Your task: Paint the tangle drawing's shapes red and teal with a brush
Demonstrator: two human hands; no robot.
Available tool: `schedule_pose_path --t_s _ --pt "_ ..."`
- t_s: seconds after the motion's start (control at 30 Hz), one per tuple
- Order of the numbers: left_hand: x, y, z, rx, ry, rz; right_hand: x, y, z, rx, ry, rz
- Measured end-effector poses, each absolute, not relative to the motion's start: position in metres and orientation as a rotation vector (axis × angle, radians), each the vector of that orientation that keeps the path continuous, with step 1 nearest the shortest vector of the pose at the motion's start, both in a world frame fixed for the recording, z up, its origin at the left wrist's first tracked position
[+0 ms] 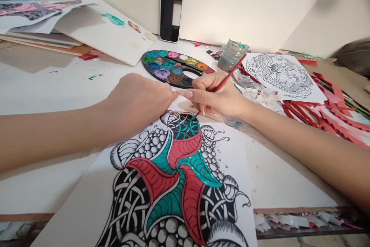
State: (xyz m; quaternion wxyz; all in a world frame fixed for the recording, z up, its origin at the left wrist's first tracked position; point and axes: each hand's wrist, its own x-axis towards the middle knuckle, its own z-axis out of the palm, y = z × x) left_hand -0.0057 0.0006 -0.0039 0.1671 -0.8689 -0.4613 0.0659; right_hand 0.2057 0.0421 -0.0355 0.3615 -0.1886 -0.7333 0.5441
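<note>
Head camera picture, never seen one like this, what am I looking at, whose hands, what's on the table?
No machine here: one camera worn on a person's head looks down at their own bare hands. The right hand holds a red brush in its fingers, tip on the teal part of a patterned drawing. The left hand, curled, rests at the sheet's top edge. On the table lie a paint palette, a jar of cloudy water, a dragon printout and red paper scraps; a phone leans on the wall.
</note>
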Motion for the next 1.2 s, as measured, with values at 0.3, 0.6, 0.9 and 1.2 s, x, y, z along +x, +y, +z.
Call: schedule_pose_path --t_s 0.3,0.6,0.9,1.2 --pt "0.0 0.0009 -0.0006 -2.299 -1.326 0.483 0.2023 0.0366 -0.035 -0.535 -1.892 1.284" --pt "0.002 -0.0006 0.0011 -2.245 -1.323 0.645 0.2047 0.039 -0.0369 -0.483 -1.985 1.175" --pt "0.0005 -0.0006 -0.0022 -2.186 -1.299 0.512 0.2058 0.0405 -0.0358 -0.484 -2.027 1.194" --pt "0.0028 -0.0022 -0.0005 -2.263 -1.364 0.515 0.2063 0.0407 -0.0359 -0.45 -2.05 1.139"
